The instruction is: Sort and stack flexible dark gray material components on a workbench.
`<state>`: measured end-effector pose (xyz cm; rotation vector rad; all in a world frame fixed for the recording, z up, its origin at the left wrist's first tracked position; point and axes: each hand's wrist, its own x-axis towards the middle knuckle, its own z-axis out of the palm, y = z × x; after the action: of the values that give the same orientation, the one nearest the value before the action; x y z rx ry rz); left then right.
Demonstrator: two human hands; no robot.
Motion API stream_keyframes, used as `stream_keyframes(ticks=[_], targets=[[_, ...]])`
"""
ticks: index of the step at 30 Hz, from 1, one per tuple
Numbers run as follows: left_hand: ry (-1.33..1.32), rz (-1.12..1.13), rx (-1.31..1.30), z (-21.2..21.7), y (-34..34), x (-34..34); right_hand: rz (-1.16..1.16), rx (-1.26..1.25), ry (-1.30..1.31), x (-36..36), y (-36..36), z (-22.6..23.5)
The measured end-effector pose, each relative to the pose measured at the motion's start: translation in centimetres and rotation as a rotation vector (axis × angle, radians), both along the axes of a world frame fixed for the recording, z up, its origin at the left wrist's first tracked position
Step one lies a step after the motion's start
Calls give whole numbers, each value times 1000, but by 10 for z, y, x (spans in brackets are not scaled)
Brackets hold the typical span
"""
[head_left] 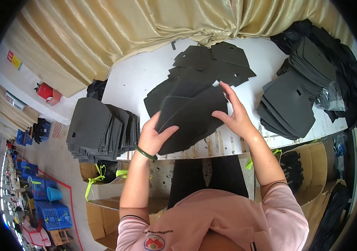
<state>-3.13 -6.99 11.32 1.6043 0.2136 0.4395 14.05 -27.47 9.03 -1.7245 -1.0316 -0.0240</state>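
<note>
Between my hands is a black, stiff panel (199, 113), held over the near edge of the white table (124, 85); its upper left part is smeared by motion. My left hand (153, 134), with a dark green bangle at the wrist, closes on the panel's left edge, thumb on top. At the right edge, my right hand (237, 115) grips with the thumb over the face and the fingers along the rim. Beyond them lies a loose spread of similar black panels (212, 69), some with a small slot.
Stacks of black panels stand at the table's left (88, 125) and right (287, 104). Black cloth (345, 75) and clear plastic (331, 98) lie far right. Below the table are cardboard boxes (312, 167). A gold curtain (145, 29) hangs behind; blue crates (53, 213) stand on the floor left.
</note>
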Motion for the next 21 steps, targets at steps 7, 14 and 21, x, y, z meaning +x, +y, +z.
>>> stream_keyframes(ticks=[7, 14, 21], targets=[[107, -239, 674, 6, -26, 33, 42, 266, 446, 0, -33, -80], [232, -154, 664, -23, -34, 19, 108, 330, 556, 1, -53, -101], [217, -222, 537, -13, -40, 14, 108, 10, 201, -12, -37, -54]])
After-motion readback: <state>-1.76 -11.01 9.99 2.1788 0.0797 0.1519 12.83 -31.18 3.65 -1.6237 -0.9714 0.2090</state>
